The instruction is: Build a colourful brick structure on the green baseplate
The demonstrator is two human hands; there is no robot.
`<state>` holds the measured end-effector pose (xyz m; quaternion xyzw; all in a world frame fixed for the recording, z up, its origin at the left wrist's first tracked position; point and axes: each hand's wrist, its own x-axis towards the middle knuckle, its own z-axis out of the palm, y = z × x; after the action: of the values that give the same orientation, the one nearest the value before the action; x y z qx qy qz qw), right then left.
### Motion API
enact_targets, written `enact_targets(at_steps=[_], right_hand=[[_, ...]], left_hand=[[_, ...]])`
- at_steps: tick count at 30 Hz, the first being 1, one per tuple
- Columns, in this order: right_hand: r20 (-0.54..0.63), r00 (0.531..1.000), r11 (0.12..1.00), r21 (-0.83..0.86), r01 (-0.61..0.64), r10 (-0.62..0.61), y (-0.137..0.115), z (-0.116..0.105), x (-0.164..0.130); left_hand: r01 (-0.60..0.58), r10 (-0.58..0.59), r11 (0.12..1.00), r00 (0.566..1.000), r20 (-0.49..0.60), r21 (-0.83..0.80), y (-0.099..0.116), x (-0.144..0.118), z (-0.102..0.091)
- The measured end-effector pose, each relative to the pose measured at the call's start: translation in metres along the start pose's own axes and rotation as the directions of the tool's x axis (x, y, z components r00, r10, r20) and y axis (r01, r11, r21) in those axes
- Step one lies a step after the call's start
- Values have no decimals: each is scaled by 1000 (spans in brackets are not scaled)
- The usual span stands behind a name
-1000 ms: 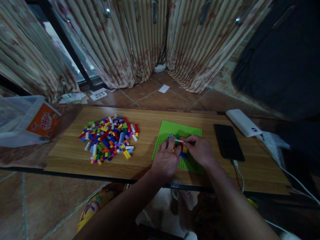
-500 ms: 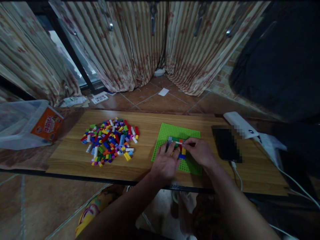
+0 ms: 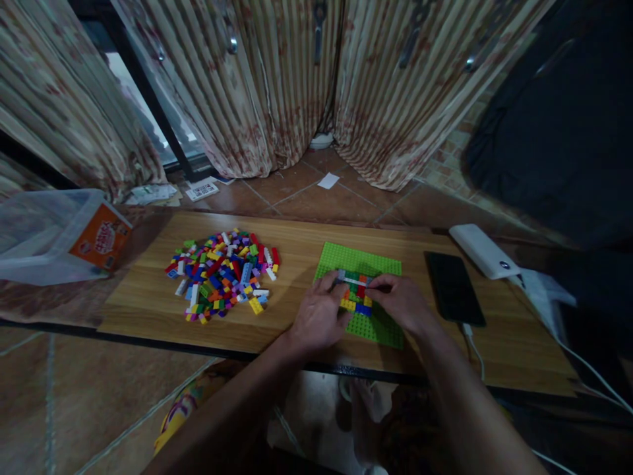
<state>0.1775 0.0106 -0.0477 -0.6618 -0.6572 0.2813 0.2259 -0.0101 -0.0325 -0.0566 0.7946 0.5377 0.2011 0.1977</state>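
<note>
Right now, both hands are meeting at centre frame over the green baseplate (image 3: 357,256), pressing a thin white piece onto the small brick build (image 3: 357,293). Left hand (image 3: 319,315) is bracing the build's left side with narrowed fingers; right hand (image 3: 401,305) is pinching the white piece. Seating it probably calls for a straight downward push. Loose bricks (image 3: 223,274) are lying well apart at left, the phone (image 3: 453,287) near at right; the table's near edge is running just below the wrists.

Brick pile (image 3: 222,274) left-centre on surface (image 3: 297,244); baseplate (image 3: 363,264) centre; phone (image 3: 453,288) right of it, power bank (image 3: 483,251) upper right.
</note>
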Motion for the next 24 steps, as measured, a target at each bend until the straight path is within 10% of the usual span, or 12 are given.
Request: enact_targets(at_steps=[24], right_hand=[[-22, 999, 999, 34, -39, 40, 1, 5, 3]], left_hand=[[-48, 38, 983, 998, 58, 175, 13, 0, 6]])
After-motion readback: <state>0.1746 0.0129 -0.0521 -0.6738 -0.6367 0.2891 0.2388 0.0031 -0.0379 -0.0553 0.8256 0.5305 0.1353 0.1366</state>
